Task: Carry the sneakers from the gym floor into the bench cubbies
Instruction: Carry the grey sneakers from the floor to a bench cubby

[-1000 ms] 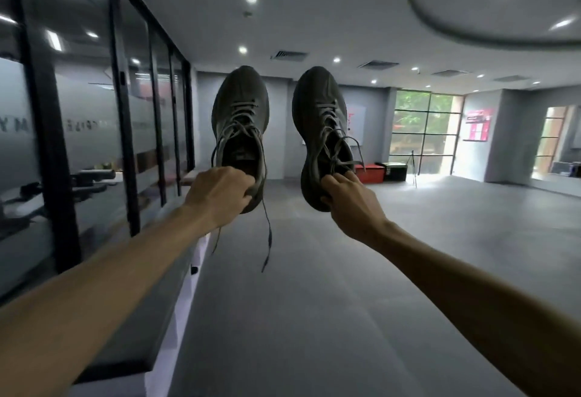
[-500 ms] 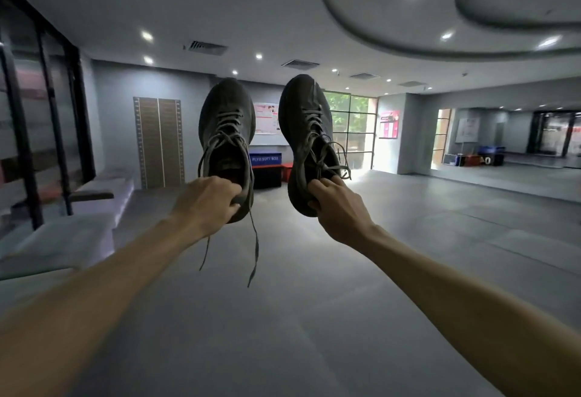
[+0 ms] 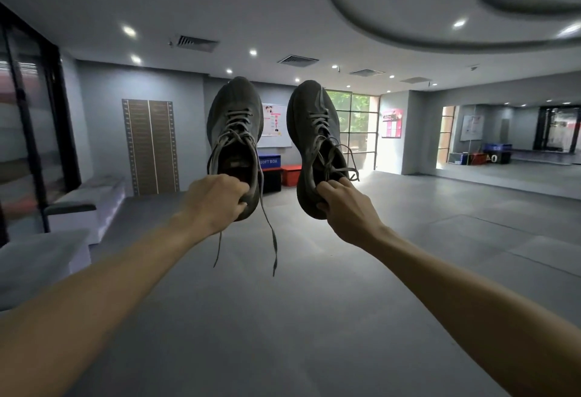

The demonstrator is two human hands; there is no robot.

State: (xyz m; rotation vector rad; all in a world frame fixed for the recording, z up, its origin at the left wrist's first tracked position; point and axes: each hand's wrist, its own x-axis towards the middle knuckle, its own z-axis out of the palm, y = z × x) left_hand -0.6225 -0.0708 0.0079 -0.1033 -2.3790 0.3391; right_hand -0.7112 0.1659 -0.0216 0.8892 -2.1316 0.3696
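Observation:
Two dark grey sneakers hang in the air in front of me, toes pointing up and away. My left hand (image 3: 217,198) grips the left sneaker (image 3: 234,123) by its heel collar, and loose laces dangle below it. My right hand (image 3: 342,205) grips the right sneaker (image 3: 312,132) at the heel, fingers curled into the opening. Both arms are stretched forward at about chest height. A white bench with a dark cushion (image 3: 91,198) runs along the left wall; its cubbies are not visible from here.
Grey gym floor (image 3: 314,318) spreads wide ahead. Blue, black and red soft boxes (image 3: 290,173) stand at the far wall behind the sneakers. Dark-framed glass partition (image 3: 28,132) lines the left side. A mirror wall (image 3: 509,136) is at the right, a bright window behind.
The view has swung right, away from the glass partition and bench toward the open room. Both hands keep the same hold on the sneakers, still raised in front.

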